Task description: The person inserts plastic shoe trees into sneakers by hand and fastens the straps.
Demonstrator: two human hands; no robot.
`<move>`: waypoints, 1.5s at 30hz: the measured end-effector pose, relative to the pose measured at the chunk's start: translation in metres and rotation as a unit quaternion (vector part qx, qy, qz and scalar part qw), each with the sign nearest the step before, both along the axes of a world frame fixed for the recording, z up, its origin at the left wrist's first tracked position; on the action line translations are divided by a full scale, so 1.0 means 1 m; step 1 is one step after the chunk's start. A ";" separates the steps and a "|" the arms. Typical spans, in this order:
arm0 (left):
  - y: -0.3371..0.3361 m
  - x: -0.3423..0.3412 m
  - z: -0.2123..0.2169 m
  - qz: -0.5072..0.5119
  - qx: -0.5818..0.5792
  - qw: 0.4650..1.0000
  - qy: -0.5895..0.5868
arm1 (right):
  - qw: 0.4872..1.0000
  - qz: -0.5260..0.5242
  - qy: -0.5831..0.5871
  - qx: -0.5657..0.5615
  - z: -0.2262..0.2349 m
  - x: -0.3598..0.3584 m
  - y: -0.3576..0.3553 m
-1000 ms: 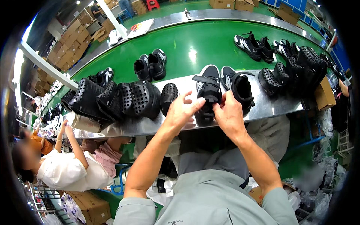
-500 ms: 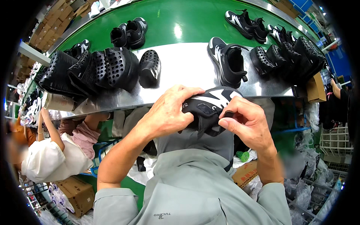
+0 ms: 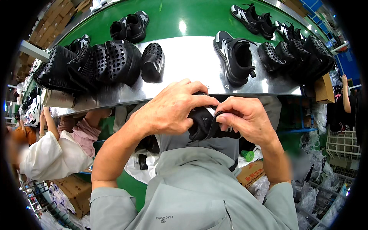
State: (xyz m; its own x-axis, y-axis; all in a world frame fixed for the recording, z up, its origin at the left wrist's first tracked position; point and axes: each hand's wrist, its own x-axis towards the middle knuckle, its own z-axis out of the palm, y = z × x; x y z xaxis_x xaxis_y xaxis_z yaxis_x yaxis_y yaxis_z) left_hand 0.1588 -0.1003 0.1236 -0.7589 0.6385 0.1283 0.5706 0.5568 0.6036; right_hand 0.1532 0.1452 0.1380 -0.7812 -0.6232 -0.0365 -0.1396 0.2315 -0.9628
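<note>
A black sneaker [image 3: 202, 124] with a white stripe is between my hands, over my lap at the bench's near edge. Wrapped round one side of it, my left hand [image 3: 174, 105] covers much of the upper. My right hand [image 3: 245, 119] pinches the black collar edge between thumb and fingers. The shoe's opening is turned toward me, and most of its sole and toe is hidden. Just beyond, another black sneaker [image 3: 242, 61] with grey-white stripes stands on the metal bench top [image 3: 188, 65].
Black perforated insoles [image 3: 124, 63] stand in stacks at the left, with a single one [image 3: 152, 61] beside them. More stacked insoles [image 3: 295, 55] are at the right. Shoe pairs [image 3: 132, 27] sit on the green conveyor [image 3: 203, 17]. A co-worker in a white top [image 3: 57, 157] is at left.
The sneaker has turned and tipped, so its white-striped side is now mostly hidden. My left fingers have moved across toward the right hand, which still pinches the collar.
</note>
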 end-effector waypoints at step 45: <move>-0.004 -0.035 -0.023 0.391 -0.131 0.911 0.029 | 0.864 -0.176 0.470 0.042 -0.040 -0.062 -0.078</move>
